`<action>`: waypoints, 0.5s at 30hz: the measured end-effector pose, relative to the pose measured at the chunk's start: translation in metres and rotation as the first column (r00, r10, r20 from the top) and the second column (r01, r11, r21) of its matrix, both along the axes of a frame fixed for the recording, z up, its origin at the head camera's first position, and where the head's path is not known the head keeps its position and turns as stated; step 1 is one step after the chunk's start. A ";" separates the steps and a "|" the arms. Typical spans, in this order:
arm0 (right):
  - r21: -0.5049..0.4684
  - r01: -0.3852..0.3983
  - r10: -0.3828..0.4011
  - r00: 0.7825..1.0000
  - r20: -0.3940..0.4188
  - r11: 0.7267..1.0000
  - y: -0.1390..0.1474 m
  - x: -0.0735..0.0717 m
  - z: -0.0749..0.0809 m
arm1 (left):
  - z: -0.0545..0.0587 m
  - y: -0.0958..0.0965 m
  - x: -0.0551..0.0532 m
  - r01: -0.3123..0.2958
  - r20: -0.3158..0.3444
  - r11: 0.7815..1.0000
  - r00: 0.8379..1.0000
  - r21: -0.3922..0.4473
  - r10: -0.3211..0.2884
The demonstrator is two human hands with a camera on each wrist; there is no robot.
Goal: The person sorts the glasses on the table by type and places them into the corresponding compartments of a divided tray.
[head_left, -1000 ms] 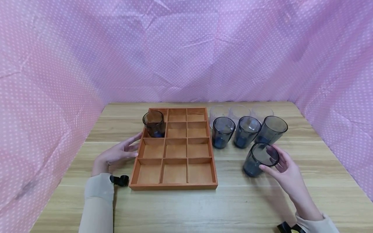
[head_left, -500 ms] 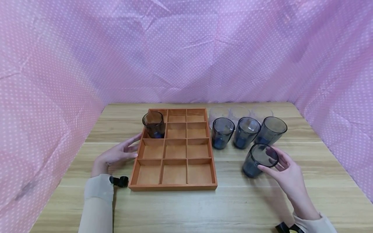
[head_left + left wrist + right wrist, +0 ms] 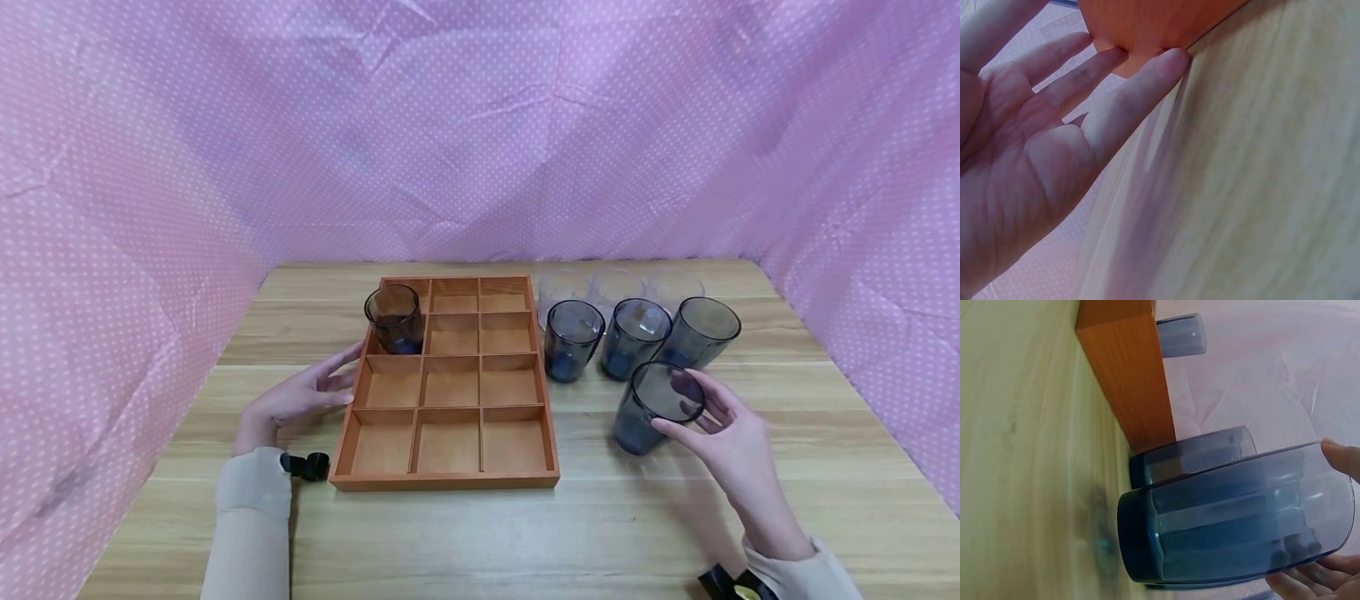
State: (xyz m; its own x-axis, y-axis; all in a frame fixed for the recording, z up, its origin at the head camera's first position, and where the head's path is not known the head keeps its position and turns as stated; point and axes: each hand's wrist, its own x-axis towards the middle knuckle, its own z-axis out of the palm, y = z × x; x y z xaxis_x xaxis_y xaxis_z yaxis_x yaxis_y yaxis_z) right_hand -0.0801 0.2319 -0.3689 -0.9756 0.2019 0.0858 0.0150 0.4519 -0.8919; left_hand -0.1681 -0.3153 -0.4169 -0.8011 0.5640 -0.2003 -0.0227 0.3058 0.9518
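Note:
My right hand (image 3: 733, 450) grips a smoky grey glass tumbler (image 3: 639, 421) near its rim, thumb on one side and fingers on the other. In the right wrist view the tumbler (image 3: 1229, 525) looks slightly raised, its base just off the tabletop. My left hand (image 3: 303, 395) touches the left side of a wooden compartment tray (image 3: 446, 482). The left wrist view shows straight fingertips (image 3: 1169, 62) against the tray's orange-brown wall (image 3: 1154, 25). Another dark tumbler (image 3: 394, 321) stands in a compartment on the tray's left side, second row from the back.
Right of the tray stand three more grey tumblers (image 3: 573, 342) in a row, close beyond the held one. Behind them are three clear glasses (image 3: 617, 285), hard to see. The wooden table (image 3: 450, 550) meets a pink dotted cloth (image 3: 480, 150) at the back and sides.
My right hand has shifted the held tumbler slightly left and towards the tray, and it seems a little higher. The left hand stays at the tray's side.

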 end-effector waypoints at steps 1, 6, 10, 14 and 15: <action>0.001 -0.003 0.003 1.000 0.003 1.000 -0.002 0.000 0.001 | 0.000 0.000 0.000 0.001 0.001 1.000 1.000 0.002 -0.001; -0.004 -0.038 0.038 0.999 0.017 0.999 -0.013 -0.003 0.008 | -0.001 0.001 -0.001 0.005 -0.006 1.000 1.000 0.000 -0.005; -0.015 -0.064 0.064 0.998 0.018 0.998 -0.022 -0.005 0.013 | -0.003 0.000 -0.002 0.008 -0.014 1.000 1.000 0.001 -0.008; -0.021 -0.097 0.097 0.995 0.009 0.995 -0.030 -0.006 0.017 | -0.004 -0.002 -0.002 0.005 -0.025 1.000 1.000 -0.012 -0.005; -0.019 -0.107 0.107 0.994 0.004 0.994 -0.032 -0.007 0.018 | -0.005 -0.001 -0.002 0.004 -0.029 1.000 1.000 -0.019 -0.004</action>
